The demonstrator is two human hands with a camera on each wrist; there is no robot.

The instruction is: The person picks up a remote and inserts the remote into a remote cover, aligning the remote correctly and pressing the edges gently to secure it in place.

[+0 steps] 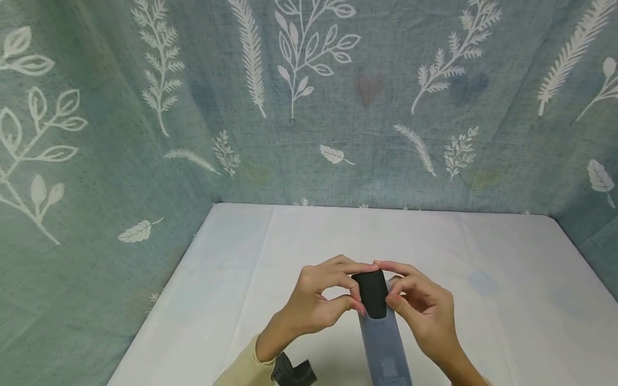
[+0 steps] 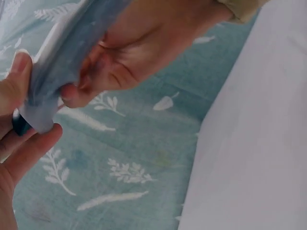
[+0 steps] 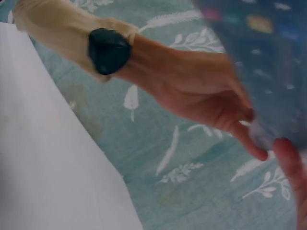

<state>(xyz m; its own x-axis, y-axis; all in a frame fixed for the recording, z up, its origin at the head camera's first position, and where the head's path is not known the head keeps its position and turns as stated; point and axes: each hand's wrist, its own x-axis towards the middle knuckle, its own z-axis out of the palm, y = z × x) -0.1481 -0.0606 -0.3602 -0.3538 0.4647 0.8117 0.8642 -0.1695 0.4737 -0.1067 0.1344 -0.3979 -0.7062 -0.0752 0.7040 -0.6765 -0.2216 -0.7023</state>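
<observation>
A remote control [image 1: 373, 294] in a translucent bluish sleeve [image 1: 386, 348] is held between both hands over the table. Its black end shows bare on the upper face, while coloured buttons appear dimly through the sleeve [image 3: 268, 57] in the right wrist view. My left hand [image 1: 321, 295] pinches the left side of the black end, thumb low and index finger along the top edge. On the opposite side my right hand [image 1: 427, 308] grips the remote's edge and sleeve with thumb and bent fingers, its index fingertip at the top. The left wrist view shows a loose sleeve flap [image 2: 42, 117].
A white-covered table [image 1: 289, 236] lies beneath the hands. Green-blue cloth [image 1: 309, 134] with white leaf prints hangs behind it and at the sides. A black strap and device [image 1: 293, 371] sit on the left wrist.
</observation>
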